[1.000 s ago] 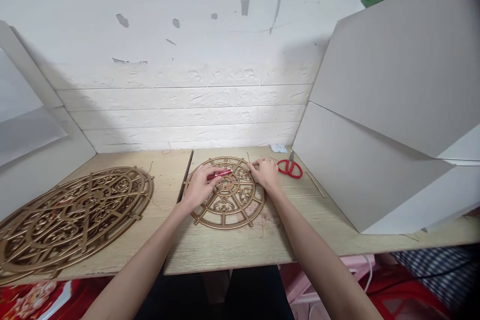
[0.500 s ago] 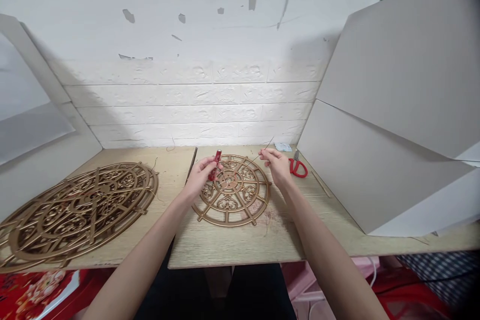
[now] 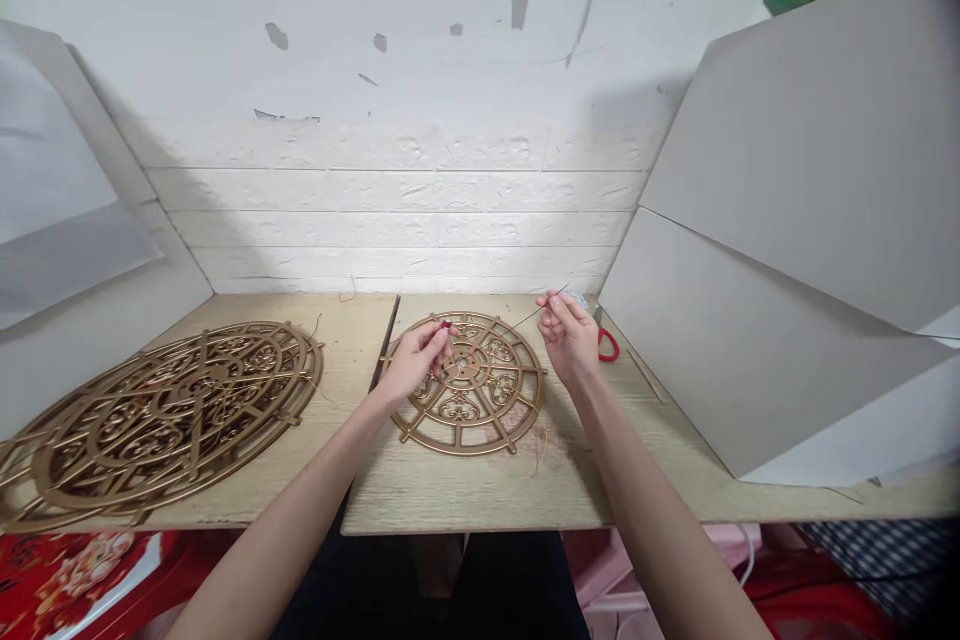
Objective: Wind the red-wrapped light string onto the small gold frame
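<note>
A small round gold openwork disc (image 3: 471, 412) lies flat on the wooden table (image 3: 465, 485) in front of me. My left hand (image 3: 417, 360) hovers over the disc's left side, fingers closed on a small red tube (image 3: 445, 325) of which only the tip shows. My right hand (image 3: 570, 332) is raised over the disc's right edge, pinching a thin dark needle or wire (image 3: 534, 314) that slants down to the left towards the disc's centre.
A stack of larger gold openwork discs (image 3: 161, 415) lies on the table at the left. Red-handled scissors (image 3: 609, 345) lie just behind my right hand. Grey cardboard sheets (image 3: 757, 270) lean at the right and left sides. A white brick-pattern wall stands behind.
My left hand has lifted the red tube off the disc and turned it end-on. My right hand has risen from the disc's edge with the thin needle pinched in it.
</note>
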`<action>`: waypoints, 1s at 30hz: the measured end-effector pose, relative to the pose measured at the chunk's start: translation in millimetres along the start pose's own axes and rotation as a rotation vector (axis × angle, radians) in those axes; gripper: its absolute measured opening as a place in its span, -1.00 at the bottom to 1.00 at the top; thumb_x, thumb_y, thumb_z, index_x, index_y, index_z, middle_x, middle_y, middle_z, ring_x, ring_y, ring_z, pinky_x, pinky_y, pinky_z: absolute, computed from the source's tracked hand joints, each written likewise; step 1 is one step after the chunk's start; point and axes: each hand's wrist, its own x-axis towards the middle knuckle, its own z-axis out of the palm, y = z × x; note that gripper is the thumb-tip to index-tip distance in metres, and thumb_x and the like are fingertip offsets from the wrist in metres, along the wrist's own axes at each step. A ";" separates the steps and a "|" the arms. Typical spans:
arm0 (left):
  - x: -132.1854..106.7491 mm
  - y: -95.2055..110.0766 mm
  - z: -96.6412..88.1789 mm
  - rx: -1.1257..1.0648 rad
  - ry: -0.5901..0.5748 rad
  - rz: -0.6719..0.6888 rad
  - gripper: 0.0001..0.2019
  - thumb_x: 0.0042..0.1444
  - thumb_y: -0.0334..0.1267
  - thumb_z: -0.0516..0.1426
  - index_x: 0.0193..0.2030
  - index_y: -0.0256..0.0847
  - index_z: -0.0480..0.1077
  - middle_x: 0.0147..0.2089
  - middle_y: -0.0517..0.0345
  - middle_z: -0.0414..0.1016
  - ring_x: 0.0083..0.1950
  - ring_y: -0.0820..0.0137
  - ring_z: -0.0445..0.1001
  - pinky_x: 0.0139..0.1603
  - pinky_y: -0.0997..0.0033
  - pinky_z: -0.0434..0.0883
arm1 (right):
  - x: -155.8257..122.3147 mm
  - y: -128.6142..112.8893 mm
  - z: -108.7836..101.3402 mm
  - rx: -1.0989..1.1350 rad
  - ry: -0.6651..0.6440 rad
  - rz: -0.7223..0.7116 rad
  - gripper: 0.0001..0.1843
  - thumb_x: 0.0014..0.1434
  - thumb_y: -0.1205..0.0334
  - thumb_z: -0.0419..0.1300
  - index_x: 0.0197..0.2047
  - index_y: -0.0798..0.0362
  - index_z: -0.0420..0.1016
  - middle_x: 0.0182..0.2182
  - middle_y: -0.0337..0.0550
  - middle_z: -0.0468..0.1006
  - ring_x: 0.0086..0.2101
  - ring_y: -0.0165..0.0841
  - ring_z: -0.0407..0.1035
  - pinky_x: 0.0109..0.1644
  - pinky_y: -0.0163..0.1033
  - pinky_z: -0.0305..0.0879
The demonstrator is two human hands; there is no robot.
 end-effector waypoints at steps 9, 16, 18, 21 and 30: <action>3.2 -7.1 -2.0 0.050 0.057 0.053 -0.64 0.02 -0.05 0.14 -0.16 -0.30 0.42 -0.45 0.16 0.39 -0.52 0.54 0.26 -0.58 0.57 0.20 | -8.8 1.3 7.9 -0.101 -0.033 0.005 -0.77 -0.18 0.20 0.38 -0.37 0.04 0.55 -0.47 -0.21 0.52 -0.55 -0.53 0.26 -0.54 -0.40 0.16; -0.4 -9.8 5.2 0.004 0.043 0.041 -0.67 -0.09 -0.11 0.24 -0.24 -0.29 0.40 -0.34 0.04 0.52 -0.34 0.38 0.47 -0.39 0.45 0.38 | -28.9 15.0 24.0 -0.382 -0.257 0.069 -0.76 -0.07 0.09 0.32 -0.33 0.04 0.57 -0.52 -0.21 0.51 -0.55 -0.47 0.26 -0.51 -0.34 0.20; -2.0 -10.1 6.6 0.002 -0.013 0.026 -0.68 -0.09 -0.11 0.24 -0.25 -0.29 0.40 -0.36 0.04 0.52 -0.40 0.41 0.45 -0.40 0.44 0.39 | -32.8 16.8 26.7 -0.408 -0.309 0.093 -0.76 -0.05 0.08 0.30 -0.31 0.03 0.56 -0.55 -0.23 0.49 -0.56 -0.47 0.26 -0.51 -0.34 0.19; -3.5 -9.5 4.4 0.023 -0.101 -0.015 -0.67 -0.01 -0.07 0.18 -0.21 -0.28 0.40 -0.38 0.06 0.50 -0.55 0.51 0.33 -0.56 0.49 0.32 | -36.4 19.6 27.8 -0.455 -0.357 0.105 -0.77 -0.02 0.08 0.28 -0.30 0.03 0.56 -0.57 -0.24 0.48 -0.56 -0.44 0.28 -0.49 -0.32 0.21; -1.0 -12.3 -1.6 0.074 -0.013 0.049 -0.70 0.13 -0.03 0.05 -0.22 -0.24 0.38 -0.47 0.21 0.39 -0.63 0.60 0.16 -0.66 0.59 0.11 | -37.3 34.2 25.9 -0.514 -0.370 0.059 -0.80 0.01 0.08 0.26 -0.33 0.00 0.59 -0.37 -0.13 0.57 -0.36 -0.31 0.41 -0.27 -0.22 0.33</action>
